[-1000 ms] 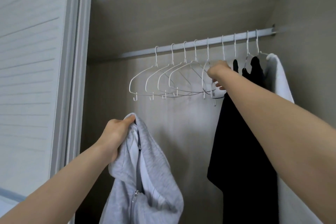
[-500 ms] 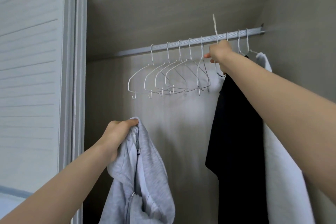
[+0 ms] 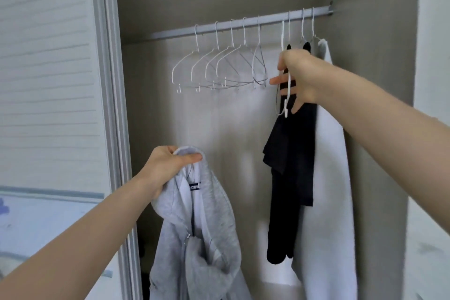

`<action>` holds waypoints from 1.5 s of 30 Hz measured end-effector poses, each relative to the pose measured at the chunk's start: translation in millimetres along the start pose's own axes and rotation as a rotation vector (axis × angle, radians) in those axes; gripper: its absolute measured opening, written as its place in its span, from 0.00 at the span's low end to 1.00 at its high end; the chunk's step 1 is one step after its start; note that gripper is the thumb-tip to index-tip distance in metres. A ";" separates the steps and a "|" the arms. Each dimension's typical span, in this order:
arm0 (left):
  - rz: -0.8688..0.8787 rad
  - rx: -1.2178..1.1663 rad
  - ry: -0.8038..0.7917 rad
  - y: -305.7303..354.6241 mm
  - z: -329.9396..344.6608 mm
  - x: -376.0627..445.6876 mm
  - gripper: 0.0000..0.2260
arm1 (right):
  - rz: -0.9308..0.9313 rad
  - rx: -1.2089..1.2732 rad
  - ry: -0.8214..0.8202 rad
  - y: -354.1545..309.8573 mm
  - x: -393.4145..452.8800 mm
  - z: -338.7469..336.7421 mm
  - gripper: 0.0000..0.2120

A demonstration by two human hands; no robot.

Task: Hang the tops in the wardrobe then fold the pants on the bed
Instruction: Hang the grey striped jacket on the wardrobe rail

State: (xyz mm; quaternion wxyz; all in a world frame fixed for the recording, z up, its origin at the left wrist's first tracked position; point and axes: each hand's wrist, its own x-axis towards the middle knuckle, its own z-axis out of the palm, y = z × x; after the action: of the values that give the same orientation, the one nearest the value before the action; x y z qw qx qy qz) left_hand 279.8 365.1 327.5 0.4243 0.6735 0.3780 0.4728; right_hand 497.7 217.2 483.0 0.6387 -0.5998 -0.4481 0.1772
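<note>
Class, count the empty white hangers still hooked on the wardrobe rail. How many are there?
5, in a row on the rail's left half: hangers at and. One more is in the right hand; clothes may hide others.

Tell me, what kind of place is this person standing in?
Most likely a bedroom wardrobe at home. A metal rail carries empty white hangers, a black top and a white garment, and a sliding door stands at the left.

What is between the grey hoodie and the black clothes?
Nothing hangs there. Between the grey hoodie and the black clothes the head view shows only the bare wardrobe back wall.
</note>
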 end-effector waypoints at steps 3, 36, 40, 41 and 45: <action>0.053 0.146 0.078 -17.8 1.0 -13.7 0.19 | 0.114 0.057 -0.085 25.0 -39.4 -8.7 0.18; -0.198 -0.213 -0.126 -29.8 38.7 -113.0 0.11 | 0.292 0.383 -0.859 208.8 -181.3 -56.4 0.19; -0.048 -0.317 -0.178 2.6 37.1 -118.8 0.10 | 0.042 0.193 -0.775 238.1 -192.4 -32.6 0.15; 0.018 -0.270 -0.187 11.6 36.3 -121.4 0.08 | -0.038 0.194 -0.738 241.2 -193.5 -29.6 0.14; 0.411 0.286 -0.191 39.7 21.5 -131.2 0.05 | -0.212 0.393 -0.643 237.5 -194.8 -34.7 0.17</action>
State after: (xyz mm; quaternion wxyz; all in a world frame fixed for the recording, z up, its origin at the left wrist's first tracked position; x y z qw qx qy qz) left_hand 269.6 226.9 318.8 0.2538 0.8308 0.2543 0.4251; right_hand 494.5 98.9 197.4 0.5832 -0.3301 -0.6424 0.3717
